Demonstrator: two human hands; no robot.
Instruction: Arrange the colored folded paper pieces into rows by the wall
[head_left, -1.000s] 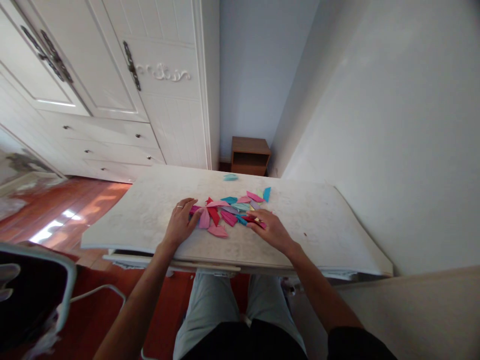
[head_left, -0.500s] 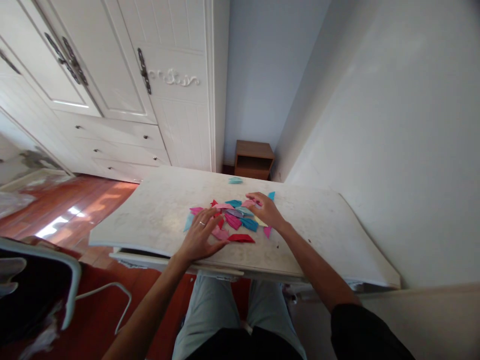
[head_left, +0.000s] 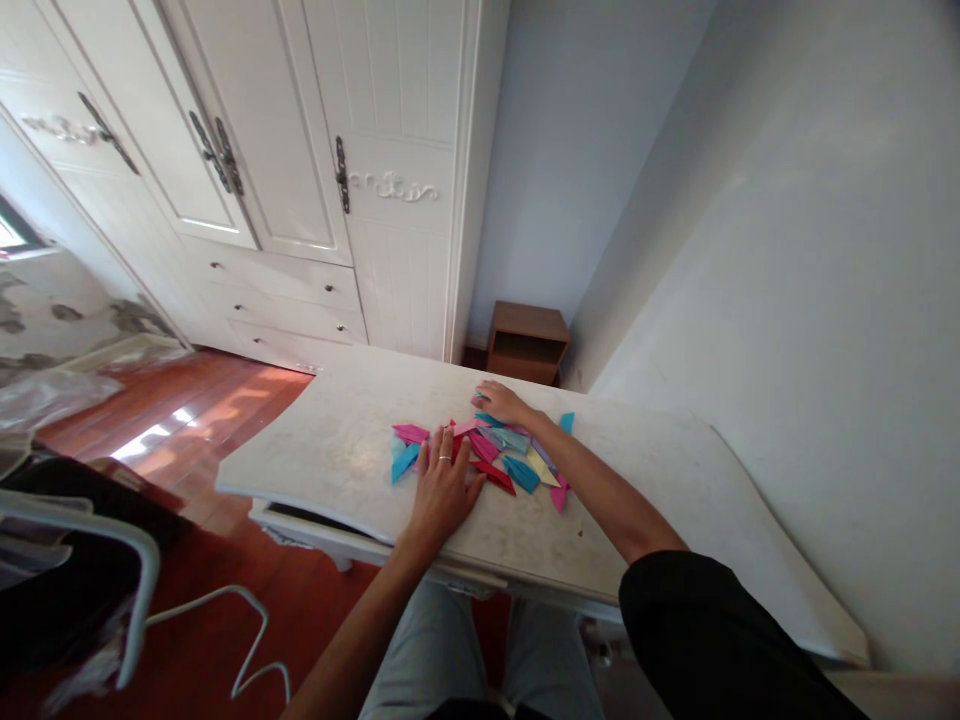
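A loose pile of folded paper pieces in several colours lies on the white tabletop [head_left: 315,425]. My left hand [head_left: 444,495], a ring on one finger, rests with fingers spread over the pile's left part and touches red and pink pieces. Beyond the pile, near the far edge, my right hand [head_left: 504,402] has its fingers curled over a pale teal folded paper [head_left: 481,397], mostly hidden by them. Near the hands lie a red piece [head_left: 495,477], a blue piece [head_left: 520,474], a yellow piece [head_left: 541,466] and a magenta piece [head_left: 412,433].
A white wardrobe [head_left: 405,265] stands behind the table, with a small brown cabinet [head_left: 531,322] in the corner. The wall [head_left: 810,330] runs along the right. At lower left are a pale tubular frame [head_left: 142,560] and the red wooden floor [head_left: 247,400].
My right hand has moved from the pile's right side to the pale teal paper at the far edge. My left hand has flattened onto the pile. The view has swung left.
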